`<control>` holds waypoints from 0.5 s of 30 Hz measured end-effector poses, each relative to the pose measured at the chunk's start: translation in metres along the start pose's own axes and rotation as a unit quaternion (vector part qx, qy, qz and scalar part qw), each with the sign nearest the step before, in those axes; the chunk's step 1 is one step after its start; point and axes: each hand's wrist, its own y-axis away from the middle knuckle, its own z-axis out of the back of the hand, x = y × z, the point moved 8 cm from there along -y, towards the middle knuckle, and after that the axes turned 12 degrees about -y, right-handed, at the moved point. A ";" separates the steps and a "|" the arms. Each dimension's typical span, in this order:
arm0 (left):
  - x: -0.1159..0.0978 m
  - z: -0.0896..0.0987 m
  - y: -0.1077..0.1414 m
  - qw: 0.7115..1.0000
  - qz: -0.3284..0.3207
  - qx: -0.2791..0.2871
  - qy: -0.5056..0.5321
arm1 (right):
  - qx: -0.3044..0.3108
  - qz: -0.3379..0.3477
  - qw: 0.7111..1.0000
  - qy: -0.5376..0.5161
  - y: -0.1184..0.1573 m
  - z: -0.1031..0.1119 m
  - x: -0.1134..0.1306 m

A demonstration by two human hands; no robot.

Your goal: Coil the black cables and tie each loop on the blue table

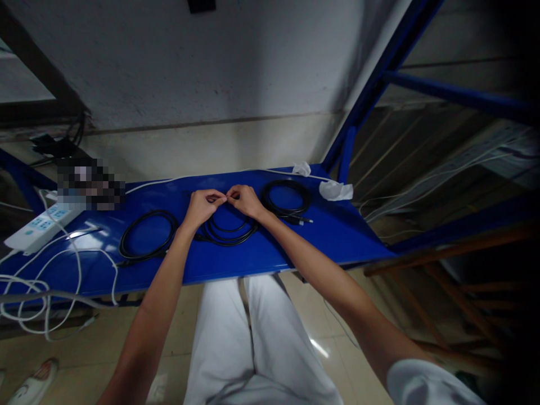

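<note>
My left hand (204,207) and my right hand (244,201) meet over the far side of a coiled black cable (230,243) lying on the blue table. Thumb and fingers of each hand are pinched together, with the fingertips almost touching. Whatever is between them is too small to make out. Left of my hands lies a second black cable coil (124,242), partly behind my left forearm. To the right is a third black cable coil (307,197), its connectors (300,221) pointing right.
A white power strip (42,226) and tangled white cords (79,270) occupy the left end of the blue table (236,265). Crumpled white pieces (335,190) lie at the back right. Blue frame posts (346,154) rise at the right, and a wall (211,67) stands behind.
</note>
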 end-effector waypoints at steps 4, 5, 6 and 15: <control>0.005 -0.004 -0.002 0.999 0.012 -0.003 0.036 | 0.013 0.007 1.000 0.010 -0.001 -0.002 -0.001; 0.007 -0.004 -0.002 0.999 0.016 -0.006 0.041 | 0.016 0.008 1.000 0.008 -0.001 -0.002 0.000; 0.008 -0.004 -0.002 0.999 0.019 -0.007 0.046 | 0.018 0.007 1.000 0.005 -0.001 -0.002 0.000; 0.007 -0.003 -0.001 1.000 0.011 -0.002 0.012 | 0.022 -0.010 1.000 0.002 0.001 -0.001 0.002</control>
